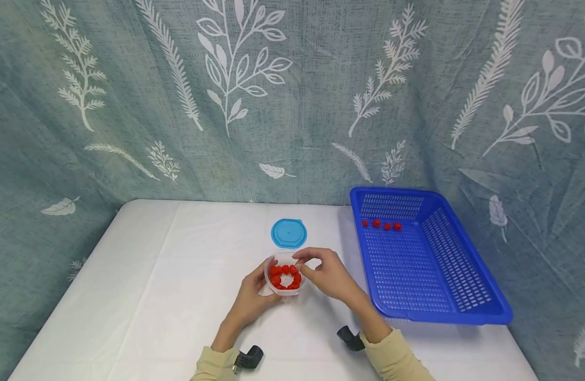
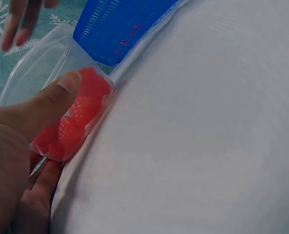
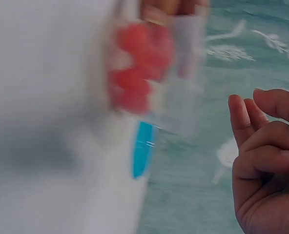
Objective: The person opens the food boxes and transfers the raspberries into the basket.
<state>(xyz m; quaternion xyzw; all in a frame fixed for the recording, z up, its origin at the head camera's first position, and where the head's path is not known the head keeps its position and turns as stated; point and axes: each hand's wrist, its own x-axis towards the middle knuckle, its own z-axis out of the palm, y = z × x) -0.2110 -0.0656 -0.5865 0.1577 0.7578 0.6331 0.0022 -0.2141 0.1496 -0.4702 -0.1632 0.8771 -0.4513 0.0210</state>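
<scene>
My left hand grips a small clear plastic container by its left side, with the thumb on the near wall and fingers on the far side. Red raspberries sit in a ring on the container's bottom, around a bare middle. Over the container's right rim, my right hand is raised with thumb and forefinger apart. The right wrist view shows nothing between those fingers. Beyond the container, a round blue lid lies flat on the white cloth.
A blue slotted plastic basket stands on the right of the white-covered table. Several raspberries lie in a row near its far left corner. A green leaf-patterned curtain hangs behind the table.
</scene>
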